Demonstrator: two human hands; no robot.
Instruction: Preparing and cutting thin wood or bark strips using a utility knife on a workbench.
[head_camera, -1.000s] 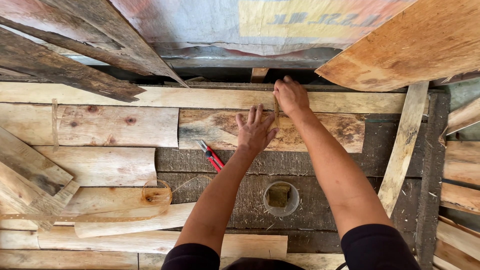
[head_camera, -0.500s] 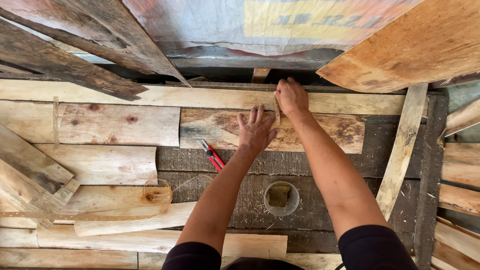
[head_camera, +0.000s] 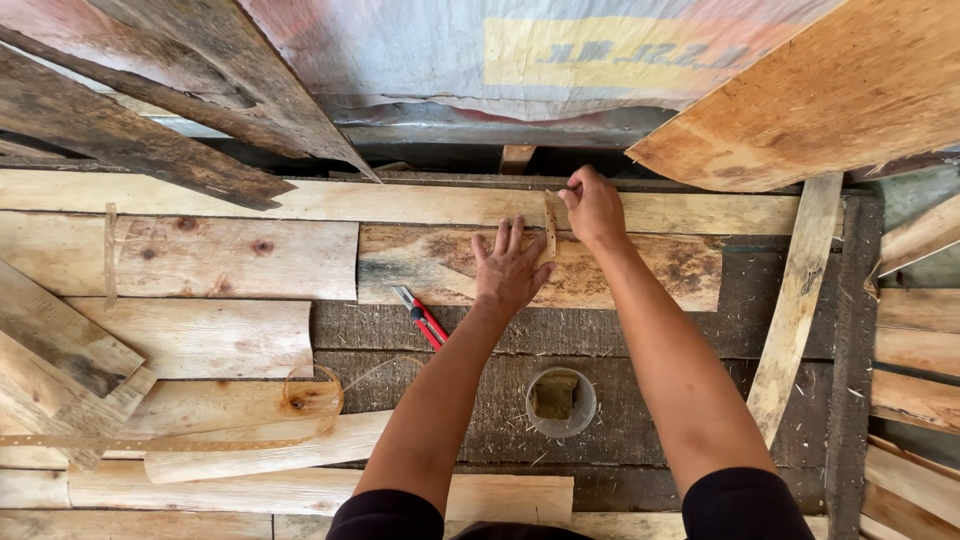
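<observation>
My left hand (head_camera: 511, 268) lies flat, fingers spread, on a stained wooden board (head_camera: 660, 272), pressing the lower end of a thin tan strap (head_camera: 550, 226). My right hand (head_camera: 593, 205) pinches the top of that strap against the long pale plank (head_camera: 420, 202) above the board. The strap runs upright between both hands. Red-handled pliers (head_camera: 424, 318) lie just left of my left forearm.
A small round container (head_camera: 561, 402) with a brown block inside sits between my forearms. A coiled tan strap (head_camera: 310, 395) lies at the left among pale planks (head_camera: 190, 255). Rough boards (head_camera: 150, 130), a plastic sheet (head_camera: 520, 50) and a plywood panel (head_camera: 830, 90) lie above. A slanted slat (head_camera: 795, 300) is at the right.
Both hands stay almost where they were; my right hand has shifted slightly along the top of the strap.
</observation>
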